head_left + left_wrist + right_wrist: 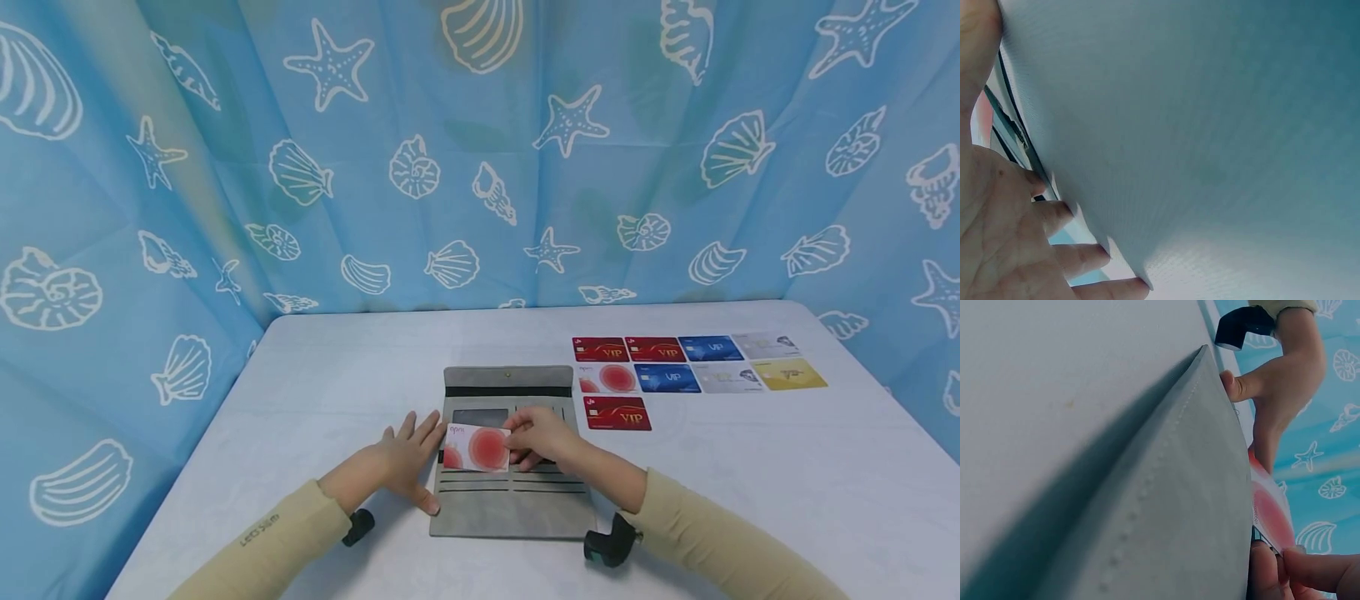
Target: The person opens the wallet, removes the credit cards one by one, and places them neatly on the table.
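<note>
A grey card wallet (512, 518) lies unfolded on the table, with rows of card slots and a small clear window. Over its left slots my right hand (543, 437) pinches the right edge of a white card with red circles (477, 448). In the right wrist view, thumb and fingers grip that card's edge (1270, 512) above the wallet (1200, 462). Beside the wallet's left edge my left hand (405, 463) rests with spread fingers, its thumb and fingertips at the edge. Whether the card's lower edge sits in a slot, I cannot tell.
Right of the wallet, cards lie in rows: red VIP cards (617, 413), blue VIP cards (667, 378), silver cards (726, 377), a gold card (790, 374) and another white card with red circles (607, 378). A blue shell-patterned curtain (480, 167) hangs behind the white table (360, 358).
</note>
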Available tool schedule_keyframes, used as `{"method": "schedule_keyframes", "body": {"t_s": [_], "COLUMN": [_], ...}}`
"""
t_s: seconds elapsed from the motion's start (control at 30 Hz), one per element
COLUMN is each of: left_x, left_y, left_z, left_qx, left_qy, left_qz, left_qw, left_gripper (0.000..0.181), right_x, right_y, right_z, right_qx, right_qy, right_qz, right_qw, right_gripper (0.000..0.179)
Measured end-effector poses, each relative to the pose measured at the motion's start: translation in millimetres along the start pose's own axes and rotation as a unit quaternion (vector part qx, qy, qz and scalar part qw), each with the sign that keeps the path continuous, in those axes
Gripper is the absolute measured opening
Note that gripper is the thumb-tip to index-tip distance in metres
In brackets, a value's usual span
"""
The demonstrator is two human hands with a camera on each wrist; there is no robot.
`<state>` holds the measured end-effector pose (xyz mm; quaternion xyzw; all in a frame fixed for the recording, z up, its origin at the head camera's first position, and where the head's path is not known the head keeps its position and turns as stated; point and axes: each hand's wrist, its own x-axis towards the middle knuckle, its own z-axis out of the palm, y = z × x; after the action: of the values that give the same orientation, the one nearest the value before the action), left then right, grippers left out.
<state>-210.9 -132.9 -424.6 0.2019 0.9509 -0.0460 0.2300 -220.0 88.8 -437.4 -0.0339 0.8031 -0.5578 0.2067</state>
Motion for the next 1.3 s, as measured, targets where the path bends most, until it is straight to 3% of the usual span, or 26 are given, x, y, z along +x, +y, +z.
{"method": "schedule_keyframes", "body": {"t_s": [0.23,0.47,0.7,1.3], "left_x": [-0.4,-1.1,-0.6,0.2], "left_y": [0.9,1.6,0.7,-0.4], "left_z": [-0.6,-0.7,-0.9,1.1], "left_qx": [0.003,0.009,0.011,0.016], "left_qy": [0.001,0.0,-0.004,-0.006], "left_qz": [-0.003,-0.005,-0.006,-0.005], "left_qw": [1.0,0.9999,0.9999,0.9998], "left_gripper": [0.115,0.115,0.115,0.117], "right_x": [-0.5,-8.1,-17.1,-30.9], "right_y": [-4.4,-7.4,-8.1,2.4], "right_z": [-7.6,-27.4,-46.2,-88.4], "right_qx": [0.017,0.028,0.032,-0.017], "right_qy": [0.014,0.035,0.057,0.091], "right_qz": [0.007,-0.012,-0.003,0.005], "right_qw": [0.9997,0.9989,0.9979,0.9957], "right_gripper": [0.02,0.023,0.026,0.035]}}
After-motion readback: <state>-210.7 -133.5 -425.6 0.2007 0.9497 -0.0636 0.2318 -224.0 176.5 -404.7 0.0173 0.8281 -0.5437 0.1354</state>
